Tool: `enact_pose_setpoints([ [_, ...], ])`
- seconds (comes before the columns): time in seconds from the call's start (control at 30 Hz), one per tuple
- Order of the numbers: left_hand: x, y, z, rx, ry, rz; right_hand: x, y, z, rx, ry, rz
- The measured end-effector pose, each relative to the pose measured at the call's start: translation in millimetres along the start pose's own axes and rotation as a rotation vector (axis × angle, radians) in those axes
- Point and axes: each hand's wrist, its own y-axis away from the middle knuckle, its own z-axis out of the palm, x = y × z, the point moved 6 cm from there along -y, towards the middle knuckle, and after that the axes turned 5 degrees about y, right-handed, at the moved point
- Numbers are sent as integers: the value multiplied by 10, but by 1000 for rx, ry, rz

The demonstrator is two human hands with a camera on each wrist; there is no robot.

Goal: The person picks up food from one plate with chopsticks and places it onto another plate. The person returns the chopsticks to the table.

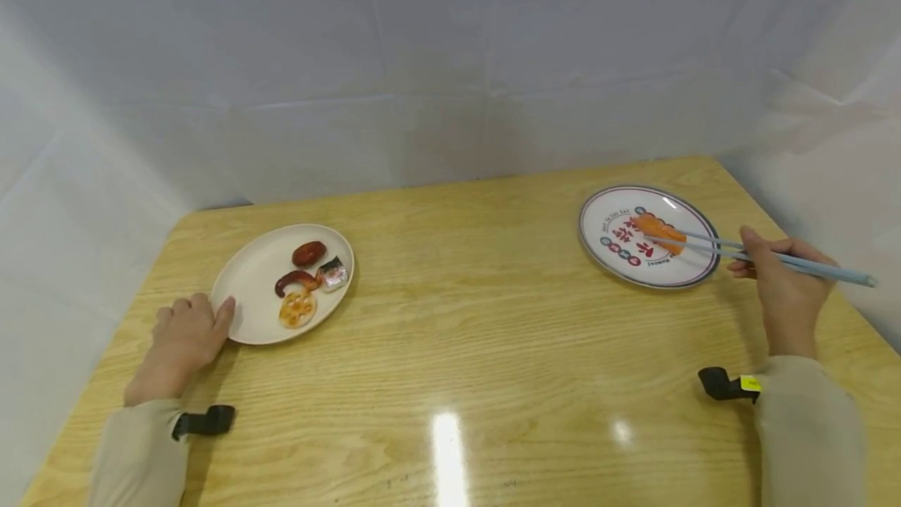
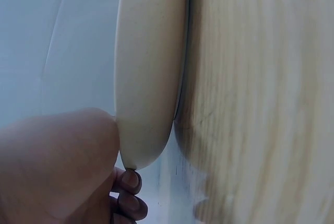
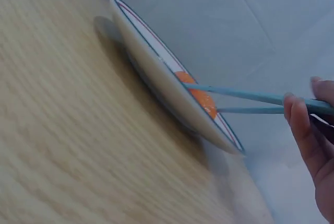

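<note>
At the left, my left hand [image 1: 184,339] holds the rim of a cream plate [image 1: 246,284]; in the left wrist view the thumb lies over the edge and fingertips [image 2: 133,203] show below it. On that plate are a dark red oval piece [image 1: 309,253], a curved reddish-brown piece [image 1: 288,280], a lotus root slice [image 1: 297,309] and a small black-and-white piece [image 1: 333,274]. My right hand [image 1: 794,288] grips pale blue chopsticks [image 1: 831,269]. Their tips touch an orange piece of food [image 1: 658,233] lying on a white printed plate [image 1: 598,237]; whether they pinch it is unclear.
Both plates stand on a wooden table [image 1: 457,296], far apart, with bare wood between them. White sheeting [image 1: 450,61] hangs behind the table and along its sides. Black wrist mounts [image 1: 211,419] stick out from both sleeves.
</note>
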Motion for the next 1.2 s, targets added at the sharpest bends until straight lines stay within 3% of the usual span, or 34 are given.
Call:
enact_pose_setpoints([
  [0.2, 28, -1, -8, 11, 2, 19, 52, 6, 17, 39, -88, -130],
  [0.27, 36, -1, -10, 13, 0, 20, 65, 4, 16, 56, -96, -124],
  [0.33, 42, -2, -11, 12, 0, 23, 83, -5, 4, 84, -107, -64],
  [0.43, 44, -4, -13, 13, 1, 22, 121, -21, -26, 138, -138, 97],
  [0.57, 34, -8, -12, 12, 9, 16, 165, -42, -43, 189, -278, 291],
  [0.7, 24, -10, -14, 7, 19, 10, 197, -61, -22, 183, -459, 431],
  [0.83, 17, -9, -13, 9, 16, 7, 210, -62, -2, 176, -527, 512],
  [0.93, 12, -5, -10, 10, 11, 4, 179, -57, 6, 153, -500, 491],
  [1.2, -6, 5, -1, -9, 5, -5, 154, 14, 11, 90, -410, 329],
])
